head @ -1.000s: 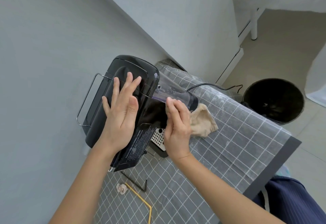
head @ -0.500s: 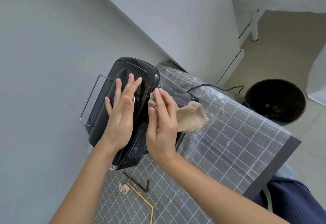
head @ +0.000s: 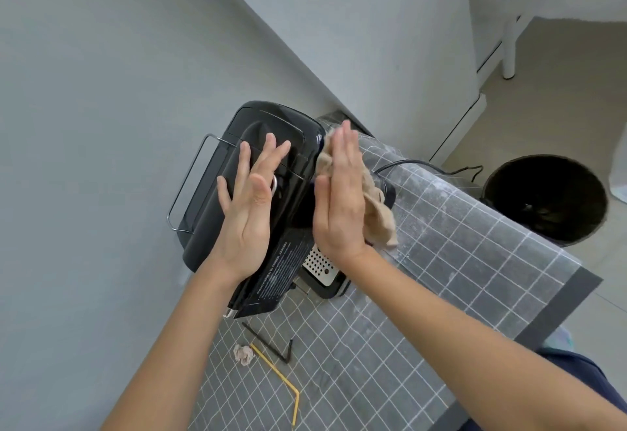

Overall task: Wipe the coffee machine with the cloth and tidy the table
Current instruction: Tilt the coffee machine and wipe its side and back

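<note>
A person's two bare hands work on a black coffee machine [head: 237, 172] standing at the far left corner of a table [head: 556, 291] covered with a grey gridded cloth, seen from a head-worn camera. At the machine's nine o'clock a chrome wire rail [head: 190, 186] juts toward the grey wall [head: 84, 125]. The left hand [head: 249, 208] lies flat on the glossy top, fingers spread wide and straight, holding nothing. At its three o'clock the right hand [head: 341, 193] is flattened with fingers together, palm pressing a beige cloth [head: 380, 213] against the machine's right side; the cloth bunches above the fingertips and hangs loose beyond the hand's outer edge. Below the wrist, at six o'clock, a perforated metal drip tray [head: 319, 264] shows at the machine's base. On the table at the machine's six o'clock lie a crumpled scrap of tissue [head: 243, 353], a bent black straw [head: 268, 342] and a bent yellow straw [head: 281, 379], the tissue just beside the yellow straw's upper end. A black power cord [head: 437, 167] runs from behind the cloth off the table's far edge. At three o'clock, on the floor, stands an open black bin [head: 546, 199]
</note>
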